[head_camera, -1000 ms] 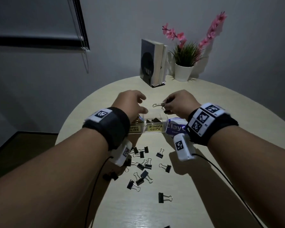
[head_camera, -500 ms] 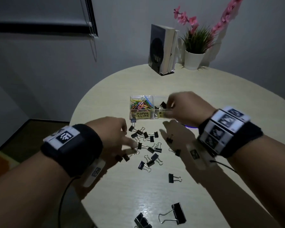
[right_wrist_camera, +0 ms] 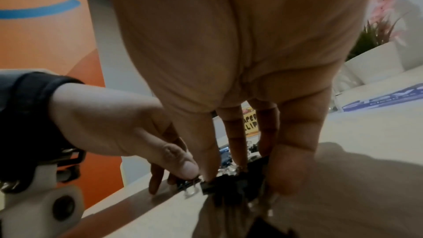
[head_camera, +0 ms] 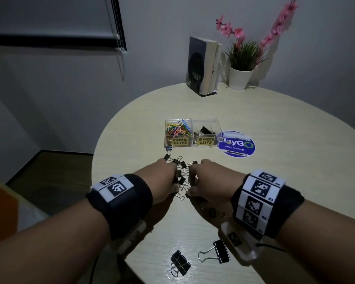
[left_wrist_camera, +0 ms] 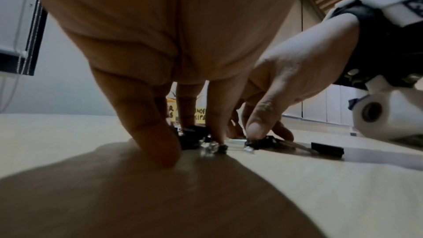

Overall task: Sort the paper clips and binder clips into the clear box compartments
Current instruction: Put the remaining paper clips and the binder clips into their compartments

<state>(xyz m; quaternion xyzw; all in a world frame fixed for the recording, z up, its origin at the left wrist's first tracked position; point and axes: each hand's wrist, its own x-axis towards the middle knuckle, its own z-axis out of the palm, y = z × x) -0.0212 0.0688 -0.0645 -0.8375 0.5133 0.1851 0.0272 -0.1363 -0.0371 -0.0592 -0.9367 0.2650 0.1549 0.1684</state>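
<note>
While both of your hands are down on the tabletop (head_camera: 275, 140), they close in on one small heap of binder clips (head_camera: 180, 177) lying directly between them. Your left hand (head_camera: 162, 179) has its fingers (left_wrist_camera: 146, 133) curled down, tips pressed on the surface and against the black clips; your right hand (head_camera: 208, 181) mirrors it, fingers (right_wrist_camera: 290, 160) bent down around the heap's other side. Whether either hand has truly pinched a clip, I cannot tell; they look to be raking the heap together.

The relation that matters: the clear box (head_camera: 193, 133) sits straight ahead of your hands, well beyond the fingertips, its long axis running left to right. The paper-clip compartment (head_camera: 178, 130), full of coloured clips, lies ahead of your left hand; the binder-clip compartment (head_camera: 206, 131), holding only a few, lies ahead of your right, so your right hand looks nearer the target.

Nearer your body than the hands, two larger binder clips (head_camera: 213, 252) lie loose. A round blue sticker (head_camera: 237, 145) lies just right of the box. Far ahead stand books (head_camera: 201, 66) and a potted plant (head_camera: 241, 66) by the wall.
</note>
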